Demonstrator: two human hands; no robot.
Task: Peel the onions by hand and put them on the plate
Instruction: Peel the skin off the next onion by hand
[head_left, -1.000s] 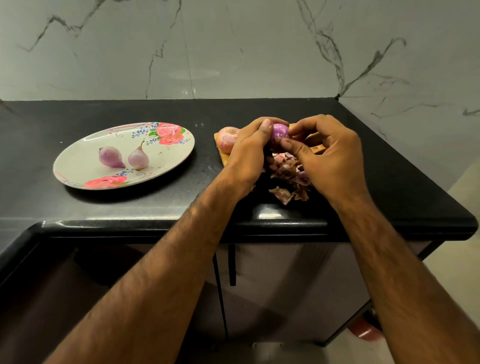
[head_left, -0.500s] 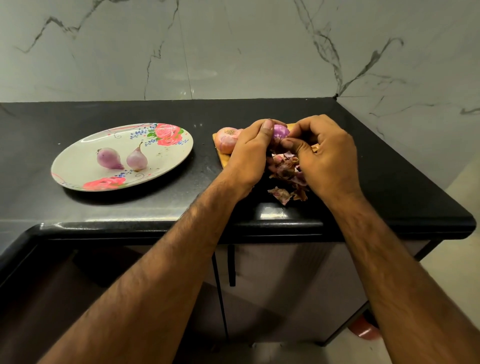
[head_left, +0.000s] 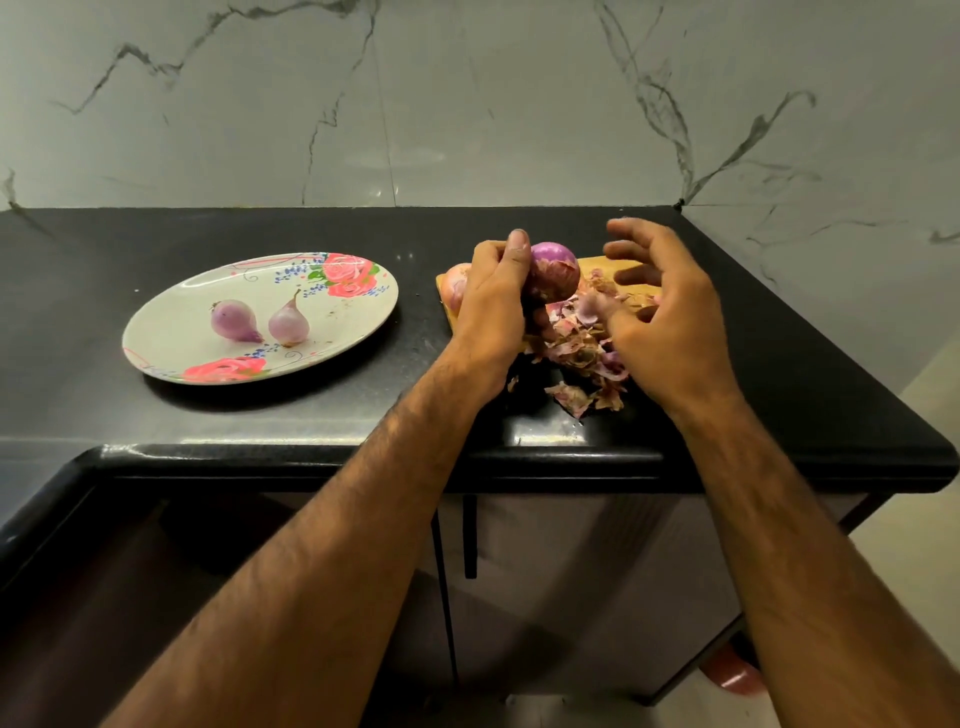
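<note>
So, the onion (head_left: 556, 270) was being held up in the left hand (head_left: 493, 306), off to the right of the plate (head_left: 171, 312), with fingers and thumb wrapped round the side of it nearest the plate. Half a second earlier it had been pinched by the other hand too. By this point the right hand (head_left: 670, 322) had been pulled clear, further from the plate, fingers spread and loosely bent with nothing gripped. A pale flake of skin was seen just by its thumb, above the peel pile (head_left: 582, 348). Touching or dropping, couldn't be told tbh.

What that probably meant: a strip had just been torn off and let go. More glossy purple was exposed on top than before, but papery patches could be seen lower down, so it likely wasn't finished. Another pinch or two would probably be needed before it could be carried over to the plate, where a peeled onion (head_left: 234, 321) and a second peeled one (head_left: 289, 326) were already laid near the middle, close together. An unpeeled onion (head_left: 457, 283) was half hidden behind the left hand, on the plate-side end of the wooden board (head_left: 597, 262). Roughly halfway through, it'd be guessed.
</note>
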